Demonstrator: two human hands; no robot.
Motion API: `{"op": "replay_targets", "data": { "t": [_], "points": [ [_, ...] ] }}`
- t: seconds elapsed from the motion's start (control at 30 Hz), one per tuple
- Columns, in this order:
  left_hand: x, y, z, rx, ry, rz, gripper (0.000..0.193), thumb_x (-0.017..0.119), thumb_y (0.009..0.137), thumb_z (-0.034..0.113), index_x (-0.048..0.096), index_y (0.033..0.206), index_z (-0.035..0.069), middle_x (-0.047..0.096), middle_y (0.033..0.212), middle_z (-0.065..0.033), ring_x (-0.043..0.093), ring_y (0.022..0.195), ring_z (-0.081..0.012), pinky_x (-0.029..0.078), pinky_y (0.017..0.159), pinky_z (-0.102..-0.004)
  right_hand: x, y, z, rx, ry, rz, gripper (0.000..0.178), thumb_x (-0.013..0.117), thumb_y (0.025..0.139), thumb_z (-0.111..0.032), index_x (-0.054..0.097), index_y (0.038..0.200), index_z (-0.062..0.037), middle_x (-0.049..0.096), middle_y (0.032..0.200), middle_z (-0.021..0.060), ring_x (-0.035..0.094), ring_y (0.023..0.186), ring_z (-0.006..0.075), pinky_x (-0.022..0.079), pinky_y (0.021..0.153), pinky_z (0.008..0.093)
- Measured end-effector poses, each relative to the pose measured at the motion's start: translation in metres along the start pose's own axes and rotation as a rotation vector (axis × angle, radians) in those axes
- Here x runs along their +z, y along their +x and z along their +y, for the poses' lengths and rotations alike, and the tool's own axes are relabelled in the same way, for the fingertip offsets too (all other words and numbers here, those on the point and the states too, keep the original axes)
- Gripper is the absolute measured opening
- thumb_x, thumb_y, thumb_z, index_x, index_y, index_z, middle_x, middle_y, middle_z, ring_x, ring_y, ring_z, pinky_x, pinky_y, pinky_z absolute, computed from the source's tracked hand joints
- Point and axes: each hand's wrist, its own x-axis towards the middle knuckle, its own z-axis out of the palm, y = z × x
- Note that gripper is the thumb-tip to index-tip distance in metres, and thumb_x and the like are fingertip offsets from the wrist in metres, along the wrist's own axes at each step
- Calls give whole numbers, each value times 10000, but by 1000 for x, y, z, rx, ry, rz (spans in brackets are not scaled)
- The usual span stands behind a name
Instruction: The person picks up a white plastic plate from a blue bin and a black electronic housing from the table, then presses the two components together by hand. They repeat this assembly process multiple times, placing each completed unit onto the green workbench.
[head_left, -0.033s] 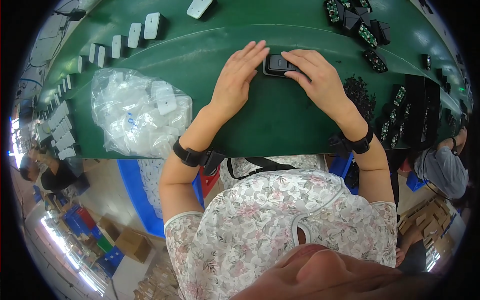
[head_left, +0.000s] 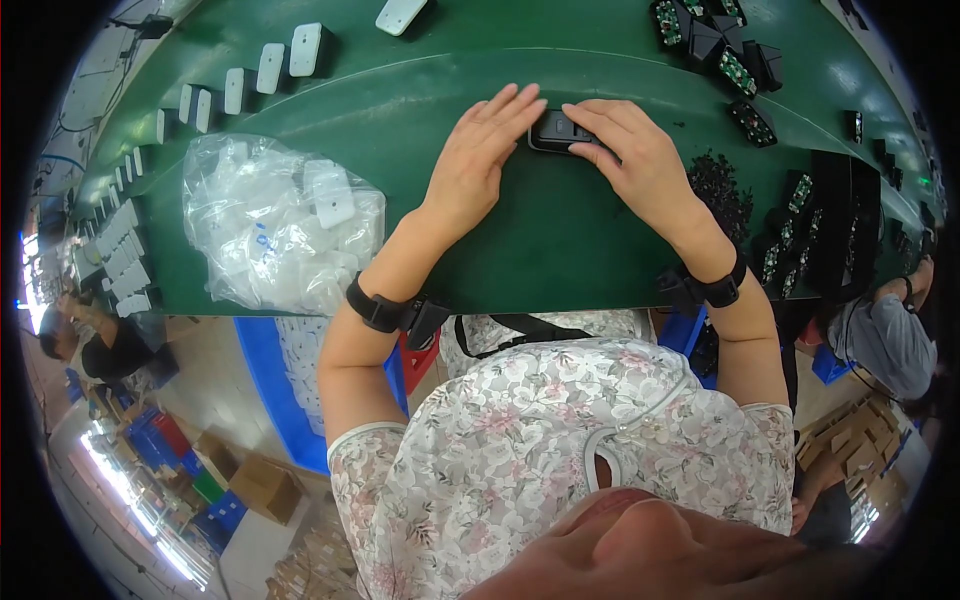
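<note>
A small black box [head_left: 556, 131] sits on the green belt [head_left: 560, 240], far from the person. The right hand [head_left: 632, 150] grips it with its fingers on top. The left hand [head_left: 482, 150] lies flat and open, touching the box's left side. A clear bag [head_left: 275, 225] of white parts lies to the left.

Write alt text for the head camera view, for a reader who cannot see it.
Seen from above, a person's left hand and right hand press a small black device on a green table. A clear bag of white parts lies to the left, white plastic pieces line the far edge, and circuit boards sit to the right.
</note>
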Motion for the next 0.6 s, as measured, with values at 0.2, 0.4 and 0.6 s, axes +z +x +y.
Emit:
{"op": "replay_targets", "data": {
  "t": [0.2, 0.4, 0.6],
  "points": [
    [0, -7, -1, 55, 101, -89, 595, 447, 779, -108, 527, 1317, 134, 504, 1381, -18, 445, 1298, -234, 298, 1101, -429, 3, 0, -3, -25, -41, -62, 375, 689, 784, -125, 615, 1148, -69, 620, 1076, 71, 590, 978, 258, 500, 820, 347],
    [1, -3, 3, 47, 163, -113, 611, 464, 761, -109, 546, 1307, 152, 516, 1370, -1, 472, 1276, -215, 320, 1092, -418, -1, 0, -10, 16, -88, -90, 381, 687, 781, -132, 619, 1154, -93, 614, 1056, 60, 590, 953, 239, 507, 791, 333],
    [2, -4, 8, 74, 285, -92, 543, 566, 772, -16, 555, 1292, 141, 529, 1354, -15, 496, 1248, -205, 353, 1061, -406, 1, 1, -13, 41, -107, -59, 390, 689, 778, -139, 626, 1162, -104, 617, 1047, 61, 593, 933, 241, 509, 772, 329]
  ]
}}
